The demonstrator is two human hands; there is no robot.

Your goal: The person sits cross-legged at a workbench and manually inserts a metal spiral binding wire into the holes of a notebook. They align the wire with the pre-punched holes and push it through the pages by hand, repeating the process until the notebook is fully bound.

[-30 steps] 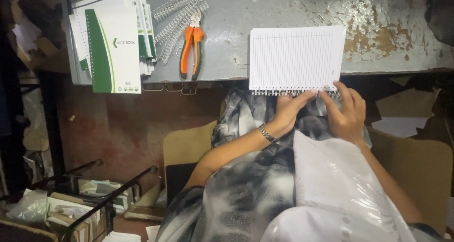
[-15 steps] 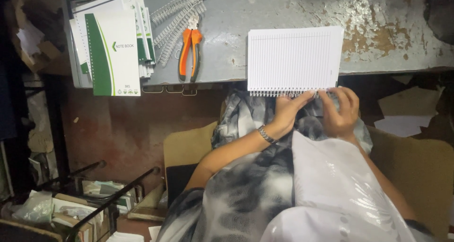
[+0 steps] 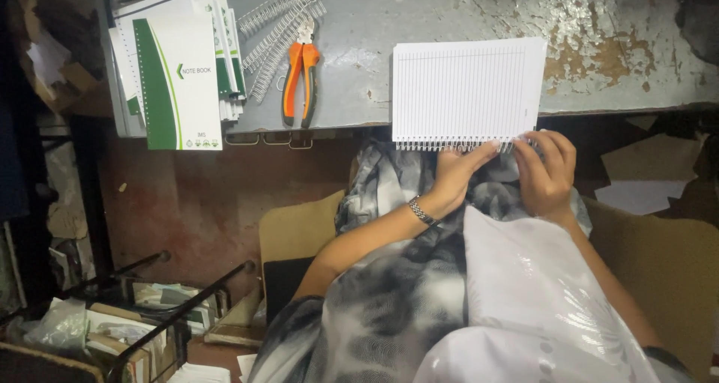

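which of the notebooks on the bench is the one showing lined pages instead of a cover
The spiral-bound lined pad at the bench's front edge, where both hands, left hand and right hand, meet its wire binding. The stacked notebooks at far left show green-and-white covers.

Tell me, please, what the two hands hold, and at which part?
Both the left hand and right hand pinch the lined notepad at its wire spiral edge.

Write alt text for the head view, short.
Both hands, left hand and right hand, work at the wire spiral edge of a lined notebook block overhanging a worn grey table. Orange-handled pliers, loose wire spirals and green-and-white covers lie to the left.
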